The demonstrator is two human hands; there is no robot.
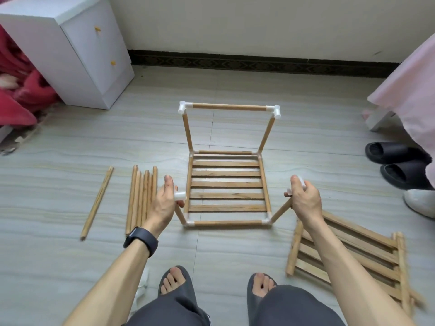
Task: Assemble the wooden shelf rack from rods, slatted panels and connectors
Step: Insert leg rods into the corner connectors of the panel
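Midpoint of the build, probably. On the floor [70, 149], rack [226, 223] with one slatted panel [226, 184] seated, rear uprights [187, 132] bridged. Left hand [162, 205] curled round a front connector [180, 196]; right hand [304, 198] gripping the opposite connector [300, 181]. Yet to go on: loose rods [141, 198], spare panels [348, 257].

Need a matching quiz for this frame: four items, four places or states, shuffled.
1 left hand
2 right hand
3 rod bundle
4 spare panels

A on floor, left of rack frame
B grips near-right connector
C on floor, near right
D grips near-left connector

Pairs: 1-D, 2-B, 3-A, 4-C
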